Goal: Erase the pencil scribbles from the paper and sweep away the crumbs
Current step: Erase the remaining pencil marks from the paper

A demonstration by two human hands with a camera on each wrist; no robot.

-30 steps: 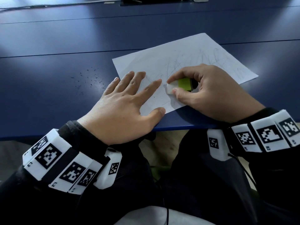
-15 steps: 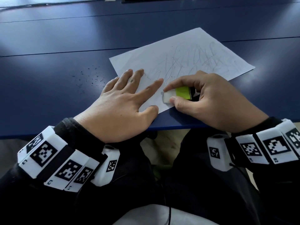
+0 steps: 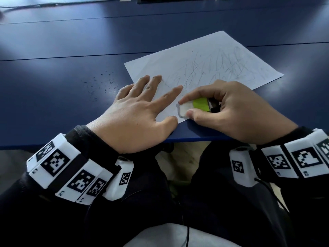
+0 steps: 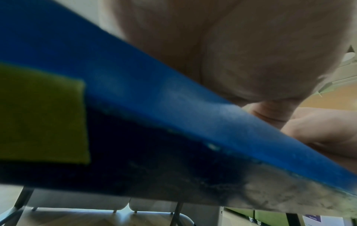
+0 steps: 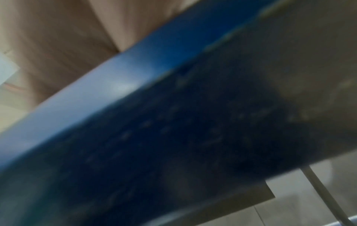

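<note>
A white sheet of paper with grey pencil scribbles lies on the dark blue table. My left hand lies flat with spread fingers on the paper's near left corner. My right hand pinches a white eraser with a green sleeve between thumb and forefinger, its white end pressed on the paper close to the near edge. Dark eraser crumbs are scattered on the table left of the paper. In the wrist views only the table's blue edge and parts of my hands show.
The table's near edge runs right under my wrists, with my dark-clothed lap below it. A dark cable runs along the far edge. Chair legs stand under the table.
My right hand has rubbed the eraser back toward me, down the paper to its near edge. The left hand has stayed flat on the paper.
</note>
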